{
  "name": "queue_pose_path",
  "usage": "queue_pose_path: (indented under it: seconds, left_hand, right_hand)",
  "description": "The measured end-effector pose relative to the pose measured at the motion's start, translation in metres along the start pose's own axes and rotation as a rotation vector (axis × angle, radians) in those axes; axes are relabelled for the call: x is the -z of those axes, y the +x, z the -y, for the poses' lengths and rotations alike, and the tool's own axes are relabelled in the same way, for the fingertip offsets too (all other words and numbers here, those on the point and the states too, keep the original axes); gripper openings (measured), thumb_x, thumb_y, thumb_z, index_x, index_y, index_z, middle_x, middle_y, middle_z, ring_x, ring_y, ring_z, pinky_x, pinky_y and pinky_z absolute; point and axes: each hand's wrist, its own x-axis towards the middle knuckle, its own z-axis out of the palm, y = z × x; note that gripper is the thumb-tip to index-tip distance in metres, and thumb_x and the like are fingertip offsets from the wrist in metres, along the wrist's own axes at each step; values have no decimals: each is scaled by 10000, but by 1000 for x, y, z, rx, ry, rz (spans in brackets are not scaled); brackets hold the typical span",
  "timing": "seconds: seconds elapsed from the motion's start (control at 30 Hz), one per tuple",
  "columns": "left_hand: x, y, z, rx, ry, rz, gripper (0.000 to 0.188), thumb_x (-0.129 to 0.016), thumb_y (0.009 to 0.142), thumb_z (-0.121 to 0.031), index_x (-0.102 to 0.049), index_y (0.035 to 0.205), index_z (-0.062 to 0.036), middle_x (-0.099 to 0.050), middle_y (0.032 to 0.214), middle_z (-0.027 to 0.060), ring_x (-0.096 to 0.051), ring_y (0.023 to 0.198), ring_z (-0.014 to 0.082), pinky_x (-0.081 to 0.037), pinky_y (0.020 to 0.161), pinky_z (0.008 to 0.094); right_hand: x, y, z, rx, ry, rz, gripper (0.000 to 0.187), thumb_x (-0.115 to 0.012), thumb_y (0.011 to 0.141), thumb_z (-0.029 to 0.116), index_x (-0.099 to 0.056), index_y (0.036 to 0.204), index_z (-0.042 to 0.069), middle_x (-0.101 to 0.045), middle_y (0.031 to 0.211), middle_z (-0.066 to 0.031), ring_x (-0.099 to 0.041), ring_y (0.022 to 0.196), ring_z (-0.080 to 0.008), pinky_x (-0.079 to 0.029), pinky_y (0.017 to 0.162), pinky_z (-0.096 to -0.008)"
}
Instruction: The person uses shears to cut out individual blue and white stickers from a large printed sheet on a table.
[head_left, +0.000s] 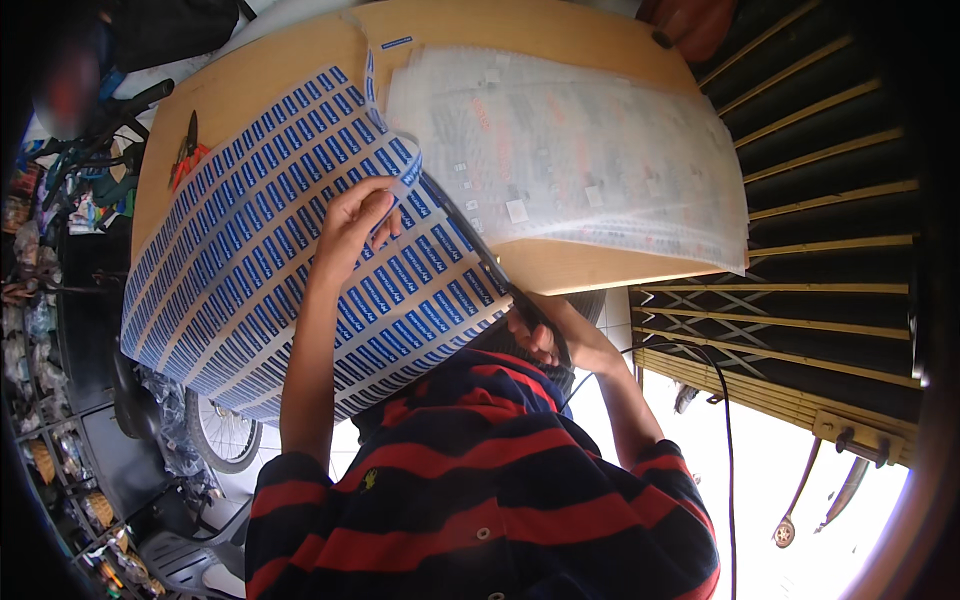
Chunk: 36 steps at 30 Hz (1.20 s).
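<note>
A large sheet of blue printed labels [250,230] in rows spreads over the left of the table and hangs over its near edge. My left hand [355,220] is closed, pinching a narrow strip [371,95] at the sheet's right edge. That strip curls upward and trails to the far side. Low on the right, my right hand [545,335] wraps round the handle of long black scissors [490,262]. Their blades lie along the sheet's right edge, pointing away and left toward my left hand. How far the blades are parted cannot be made out.
Translucent printed sheets [600,150] lie stacked on the right of the wooden table [560,30]. A red-handled tool [188,165] rests at its left edge. A folding metal gate [800,240] stands right; a bicycle wheel [225,435] and crowded shelves [60,440] are left.
</note>
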Motion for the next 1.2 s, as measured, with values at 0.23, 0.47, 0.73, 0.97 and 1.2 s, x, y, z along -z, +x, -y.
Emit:
queue_pose_path:
  seconds: [0.23, 0.47, 0.73, 0.97, 1.2]
  left_hand:
    - [-3, 3, 7, 10, -22, 52, 215, -549, 993, -182, -623, 1008, 19, -642, 691, 76, -482, 464, 46, -333, 424, 167]
    - [-3, 0, -1, 154, -119, 142, 311, -472, 967, -43, -531, 1265, 22, -612, 828, 99, -497, 477, 64, -380, 444, 190]
    - [-6, 1, -3, 176, 13, 169, 156, -544, 927, -34, -588, 1073, 3, -604, 722, 83, -551, 469, 84, -392, 427, 186]
    - [-10, 0, 0, 80, 166, 104, 83, -613, 917, -60, -623, 980, -6, -546, 623, -13, -451, 454, 26, -308, 408, 188]
    - [-11, 1, -7, 127, 286, 84, 116, -653, 903, -117, -682, 898, -5, -611, 657, -8, -499, 533, 27, -350, 476, 189]
  right_hand:
    - [-4, -34, -7, -139, 12, 56, 828, -509, 757, 825, -510, 916, 12, -470, 621, 21, -473, 488, -51, -358, 420, -199]
    - [-13, -20, -15, -152, -22, 76, 816, -537, 758, 806, -509, 906, 5, -462, 604, 28, -448, 482, -42, -327, 418, -200]
    - [-14, -8, -18, -94, 48, 6, 829, -556, 746, 799, -523, 923, -10, -447, 561, 40, -443, 464, -44, -307, 413, -205]
    - [-19, 0, -29, -29, 74, -22, 797, -568, 774, 763, -529, 918, -20, -447, 538, 34, -428, 438, -47, -298, 405, -210]
    - [-21, 5, -34, -3, 98, -29, 760, -595, 792, 720, -531, 915, -28, -447, 521, 30, -417, 417, -52, -298, 400, -211]
